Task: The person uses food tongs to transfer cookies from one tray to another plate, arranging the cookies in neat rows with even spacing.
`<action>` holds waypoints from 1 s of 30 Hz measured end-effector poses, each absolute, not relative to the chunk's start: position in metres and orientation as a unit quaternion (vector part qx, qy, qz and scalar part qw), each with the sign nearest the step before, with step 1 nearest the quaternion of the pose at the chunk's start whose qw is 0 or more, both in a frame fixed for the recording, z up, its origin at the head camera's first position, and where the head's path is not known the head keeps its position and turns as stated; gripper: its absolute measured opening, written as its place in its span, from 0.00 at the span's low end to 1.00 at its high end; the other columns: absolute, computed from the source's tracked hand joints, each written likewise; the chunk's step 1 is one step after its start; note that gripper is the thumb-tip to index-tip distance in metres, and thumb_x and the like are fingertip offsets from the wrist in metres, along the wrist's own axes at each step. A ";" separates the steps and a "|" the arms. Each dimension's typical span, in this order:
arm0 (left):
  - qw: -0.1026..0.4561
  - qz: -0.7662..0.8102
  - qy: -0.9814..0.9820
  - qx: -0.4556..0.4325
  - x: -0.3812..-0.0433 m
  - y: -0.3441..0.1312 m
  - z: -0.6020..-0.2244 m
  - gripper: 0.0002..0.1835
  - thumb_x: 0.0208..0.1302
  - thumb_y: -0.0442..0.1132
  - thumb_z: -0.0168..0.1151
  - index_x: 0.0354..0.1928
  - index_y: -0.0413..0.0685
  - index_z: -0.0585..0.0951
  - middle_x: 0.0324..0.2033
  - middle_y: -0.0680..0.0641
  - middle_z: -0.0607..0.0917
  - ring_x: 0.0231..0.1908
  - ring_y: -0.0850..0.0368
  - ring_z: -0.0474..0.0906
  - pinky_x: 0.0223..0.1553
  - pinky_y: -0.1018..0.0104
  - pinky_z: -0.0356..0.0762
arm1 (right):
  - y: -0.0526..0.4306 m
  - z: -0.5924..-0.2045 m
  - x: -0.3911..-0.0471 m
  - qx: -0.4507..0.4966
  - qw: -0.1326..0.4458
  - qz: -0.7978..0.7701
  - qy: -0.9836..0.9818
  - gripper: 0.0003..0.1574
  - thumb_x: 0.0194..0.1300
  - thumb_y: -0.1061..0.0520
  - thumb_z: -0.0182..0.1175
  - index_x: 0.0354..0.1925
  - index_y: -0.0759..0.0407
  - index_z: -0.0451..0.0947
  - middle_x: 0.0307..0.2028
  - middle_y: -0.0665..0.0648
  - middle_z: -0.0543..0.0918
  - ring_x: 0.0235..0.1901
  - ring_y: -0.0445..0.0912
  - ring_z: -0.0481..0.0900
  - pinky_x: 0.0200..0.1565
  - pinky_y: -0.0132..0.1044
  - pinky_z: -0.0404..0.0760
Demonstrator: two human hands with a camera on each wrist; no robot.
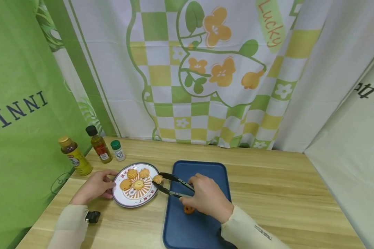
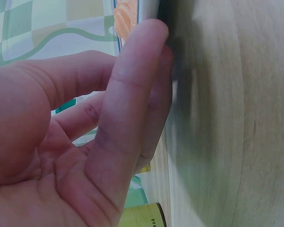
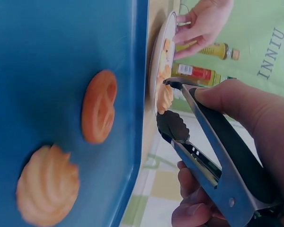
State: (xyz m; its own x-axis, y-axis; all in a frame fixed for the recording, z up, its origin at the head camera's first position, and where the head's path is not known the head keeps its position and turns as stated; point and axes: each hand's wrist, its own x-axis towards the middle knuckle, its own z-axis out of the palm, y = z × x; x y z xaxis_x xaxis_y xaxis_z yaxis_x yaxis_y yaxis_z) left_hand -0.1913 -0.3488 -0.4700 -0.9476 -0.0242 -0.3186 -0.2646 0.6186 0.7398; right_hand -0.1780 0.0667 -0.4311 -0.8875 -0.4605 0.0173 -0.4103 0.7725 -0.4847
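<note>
Cookie [image 1: 158, 179] at the tongs' tips sits over or just at the right rim of a round plate [image 1: 121, 199], toward the counter's [image 1: 283, 193] left edge; whether it is clamped or rests on the plate, I cannot tell. Four other cookies [image 1: 138, 185] lie grouped on the plate, so the moving of cookies looks partway along, that portion apparently done. What seems to be left is on the blue tray [image 1: 202, 169], beside the plate and running toward the counter's near edge: the right wrist view shows an orange twisted cookie [image 3: 91, 109] and a pale ridged one [image 3: 47, 184] there, well apart from the plate; any more beneath the arm are hidden. The right hand [image 1: 205, 197] holds the tongs [image 1: 180, 195] above the tray, its fingers wrapped around the handles, the tips parted narrowly about the cookie. The left hand [image 1: 95, 186] grips the plate's left rim, its fingers bent narrowly around it. Farther out, two bottles [image 1: 81, 164] [image 1: 101, 150] and a green-capped jar [image 1: 119, 154] stand near the counter's far left corner, untouched, with a patterned curtain [image 1: 162, 27] behind the far edge.
</note>
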 end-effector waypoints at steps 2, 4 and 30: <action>0.140 0.428 0.889 -0.081 -0.191 -0.349 -0.470 0.29 0.81 0.28 0.61 0.79 0.29 0.69 0.48 0.33 0.82 0.36 0.53 0.87 0.36 0.60 0.96 | 0.060 -0.431 -0.179 -0.242 0.044 -0.234 0.941 0.36 0.62 0.41 0.83 0.57 0.65 0.90 0.47 0.61 0.89 0.37 0.49 0.86 0.36 0.45 0.90; 0.141 0.429 0.889 -0.080 -0.192 -0.350 -0.471 0.29 0.81 0.28 0.61 0.79 0.29 0.69 0.48 0.33 0.82 0.36 0.53 0.87 0.37 0.60 0.96 | 0.054 -0.432 -0.180 -0.251 0.037 -0.222 0.942 0.35 0.62 0.40 0.83 0.56 0.64 0.90 0.45 0.60 0.89 0.35 0.48 0.84 0.35 0.42 0.88; 0.137 0.431 0.888 -0.082 -0.190 -0.347 -0.467 0.28 0.80 0.27 0.60 0.78 0.28 0.70 0.47 0.33 0.81 0.36 0.52 0.86 0.36 0.60 0.96 | 0.037 -0.425 -0.179 -0.266 0.020 -0.169 0.949 0.34 0.59 0.39 0.84 0.51 0.61 0.90 0.38 0.55 0.86 0.31 0.44 0.78 0.29 0.36 0.81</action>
State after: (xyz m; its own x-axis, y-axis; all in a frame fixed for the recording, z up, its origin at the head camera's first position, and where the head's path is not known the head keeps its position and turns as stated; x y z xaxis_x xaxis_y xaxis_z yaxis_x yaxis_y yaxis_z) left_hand -0.1900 -0.3466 -0.4670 -0.9490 -0.0283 -0.3141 -0.2643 0.6148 0.7431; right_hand -0.1790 0.0367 -0.4248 -0.8576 -0.5118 0.0517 -0.4982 0.8012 -0.3314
